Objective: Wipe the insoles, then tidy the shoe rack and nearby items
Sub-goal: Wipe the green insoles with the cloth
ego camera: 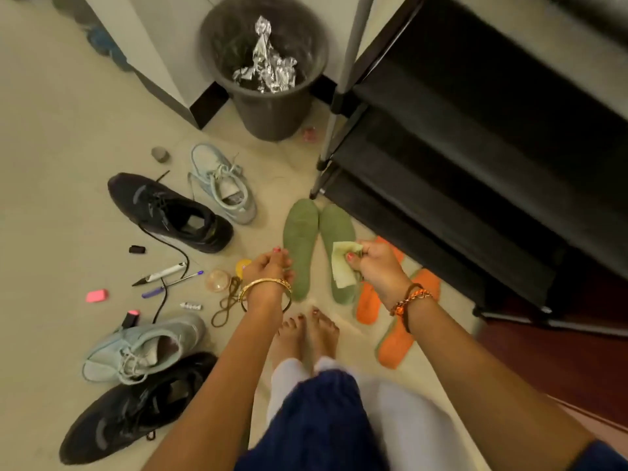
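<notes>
Two green insoles lie side by side on the floor, the left one and the right one. My right hand is shut on a pale yellow-green wipe, held just above the right insole. My left hand hovers over the heel end of the left insole with its fingers curled; nothing shows in it. Two orange insoles lie to the right, partly under my right wrist. The black shoe rack stands at the right with bare shelves.
A grey bin with crumpled foil stands at the back. Black sneakers and light blue sneakers lie left. Pens, a pink eraser, a lace and small items litter the floor. My bare feet stand below the insoles.
</notes>
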